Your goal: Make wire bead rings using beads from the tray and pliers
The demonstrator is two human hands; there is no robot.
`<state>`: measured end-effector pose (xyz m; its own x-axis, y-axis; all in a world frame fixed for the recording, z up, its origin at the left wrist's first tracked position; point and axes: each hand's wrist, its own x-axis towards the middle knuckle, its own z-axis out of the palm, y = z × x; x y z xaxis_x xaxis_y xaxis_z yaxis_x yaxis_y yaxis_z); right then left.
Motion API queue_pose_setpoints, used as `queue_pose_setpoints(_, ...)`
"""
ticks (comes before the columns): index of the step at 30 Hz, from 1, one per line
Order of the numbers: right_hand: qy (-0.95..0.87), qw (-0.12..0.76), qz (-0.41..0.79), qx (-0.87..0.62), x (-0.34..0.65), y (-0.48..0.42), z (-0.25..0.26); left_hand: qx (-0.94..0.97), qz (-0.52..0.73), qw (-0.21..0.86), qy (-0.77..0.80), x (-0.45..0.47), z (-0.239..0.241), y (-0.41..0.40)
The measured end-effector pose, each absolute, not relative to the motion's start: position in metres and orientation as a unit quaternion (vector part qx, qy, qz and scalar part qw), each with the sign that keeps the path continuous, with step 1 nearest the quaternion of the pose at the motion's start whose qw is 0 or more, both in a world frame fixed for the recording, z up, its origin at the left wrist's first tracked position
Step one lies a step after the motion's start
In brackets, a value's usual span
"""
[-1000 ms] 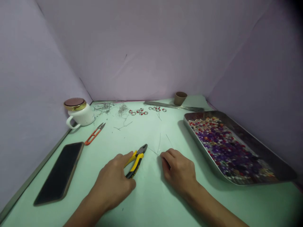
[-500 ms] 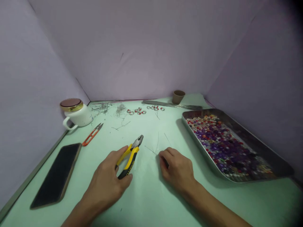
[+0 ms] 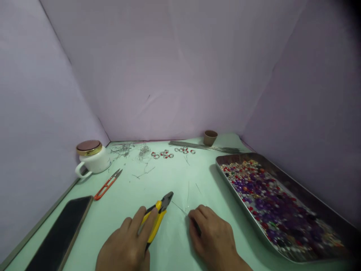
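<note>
My left hand [image 3: 126, 241] is closed around combination pliers [image 3: 156, 222] with yellow and black handles, its fingers lying over the grips. The jaws point up and right, close to the free end of a thin wire [image 3: 179, 208]; I cannot tell whether they touch. That wire runs into the fingertips of my right hand [image 3: 213, 235], which is curled and pinching it, resting on the table. Something dark shows inside the right hand's curl, too hidden to name. Beyond it lie two loose wire pieces [image 3: 198, 188].
To the right stands a metal tray [image 3: 244, 206] of mixed beads. On the left are a phone [image 3: 60, 233], orange thread snips [image 3: 108, 184] and a lidded white mug [image 3: 97, 161]. Farther back lie beaded rings [image 3: 165, 154], wire scraps [image 3: 123, 149], long wires [image 3: 194, 145] and a brown cup [image 3: 210, 138].
The whole scene sits lower as the view has tilted up. My left fingers have folded over the pliers' handles, and the jaws are nearer the wire's end. The right hand keeps its pinch.
</note>
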<state>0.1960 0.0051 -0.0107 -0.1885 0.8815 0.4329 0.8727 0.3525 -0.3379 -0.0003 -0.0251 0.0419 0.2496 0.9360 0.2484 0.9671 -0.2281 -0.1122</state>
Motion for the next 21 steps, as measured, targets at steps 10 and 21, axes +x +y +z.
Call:
queue_pose_setpoints(10,-0.765,0.292,0.008,-0.573,0.195,0.005,-0.010,-0.773,-0.057,0.099,-0.624,-0.004,0.046,-0.023)
queue_pose_setpoints(21,-0.672,0.345,0.032,-0.654,0.202,0.007,0.007,-0.451,-0.378,-0.378,-0.715,-0.002,0.043,-0.010)
